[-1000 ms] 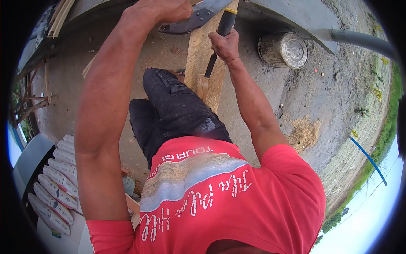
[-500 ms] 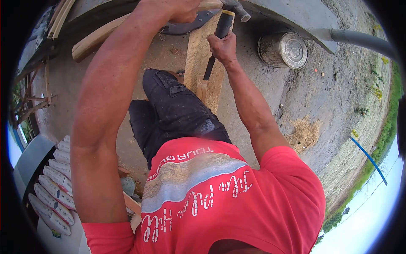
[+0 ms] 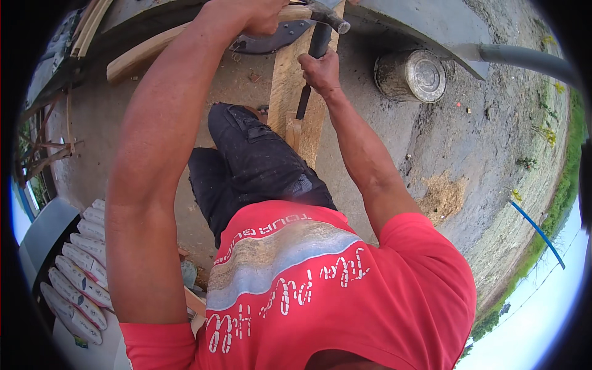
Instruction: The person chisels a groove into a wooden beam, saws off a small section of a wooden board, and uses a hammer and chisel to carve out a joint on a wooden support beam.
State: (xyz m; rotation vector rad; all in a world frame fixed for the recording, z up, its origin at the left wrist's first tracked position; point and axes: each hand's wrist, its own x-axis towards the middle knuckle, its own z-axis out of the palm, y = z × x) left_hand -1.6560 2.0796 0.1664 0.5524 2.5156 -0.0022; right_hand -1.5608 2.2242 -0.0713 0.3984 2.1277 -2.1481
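My left hand (image 3: pixel 262 17) is closed around the wooden handle of a claw hammer (image 3: pixel 332 18). The hammer's metal head lies over the top end of a chisel (image 3: pixel 320 41) and hides that end; whether they touch I cannot tell. Wrapped round the chisel's dark handle, my right hand (image 3: pixel 321 71) holds it tilted, blade downward. The blade's tip meets a pale wooden board (image 3: pixel 285 77) at a recess (image 3: pixel 293 129) cut into it. My knee in dark trousers (image 3: pixel 246 132) is beside the board and partly covers it.
A round, dirty bucket (image 3: pixel 410 75) is to the right of the board. Wood shavings (image 3: pixel 443 196) lie in a heap on the ground. Another timber piece (image 3: pixel 145 52) lies at the upper left. Several filled sacks (image 3: pixel 77 296) are stacked at the lower left. A grey pipe (image 3: pixel 524 58) juts in at right.
The hammer head has come down over the chisel's yellow-ringed top, which showed before. My left arm has shifted slightly right. The right hand and chisel have moved slightly left.
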